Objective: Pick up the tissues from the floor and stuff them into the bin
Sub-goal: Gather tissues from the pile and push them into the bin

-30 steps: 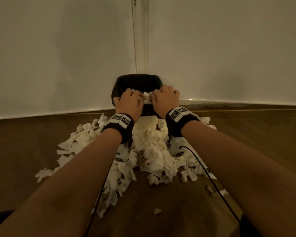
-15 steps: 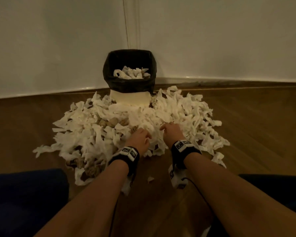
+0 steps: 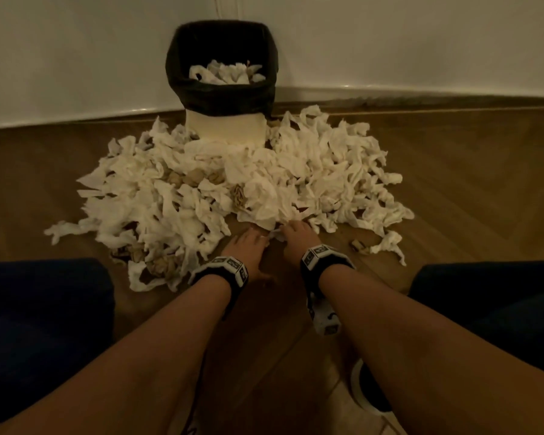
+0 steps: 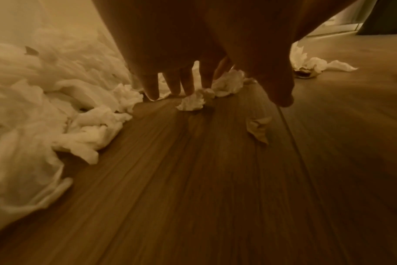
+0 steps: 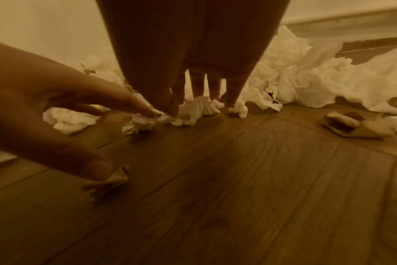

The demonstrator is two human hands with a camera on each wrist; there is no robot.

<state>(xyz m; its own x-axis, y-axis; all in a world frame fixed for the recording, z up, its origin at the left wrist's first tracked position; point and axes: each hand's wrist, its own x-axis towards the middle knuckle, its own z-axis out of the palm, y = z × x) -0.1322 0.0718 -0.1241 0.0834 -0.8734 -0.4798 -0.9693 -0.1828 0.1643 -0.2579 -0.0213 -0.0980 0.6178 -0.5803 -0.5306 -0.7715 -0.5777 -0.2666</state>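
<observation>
The bin (image 3: 182,64), white with a black liner, stands in the wall corner with tissues (image 3: 226,73) lying inside it. A wide pile of white tissues (image 3: 264,171) covers the wooden floor in front of it. Both hands are down at the pile's near edge. My left hand (image 3: 259,243) has straight fingers (image 4: 152,89), and their tips touch a small crumpled tissue (image 4: 191,103). My right hand (image 3: 288,233) is close beside it, its fingertips (image 5: 215,93) and thumb resting on another small tissue (image 5: 193,111). Neither hand grips anything.
Brown paper balls (image 3: 195,177) lie mixed into the pile. A brown scrap (image 3: 360,246) sits right of my right hand, and a small scrap (image 4: 258,129) lies under my left thumb. Knees in dark blue (image 3: 44,324) flank my arms. Walls stand behind the bin.
A second ago both hands pressed tissue into the bin's mouth. They have since drawn back and down to the near edge of the floor pile, leaving the tissue in the bin.
</observation>
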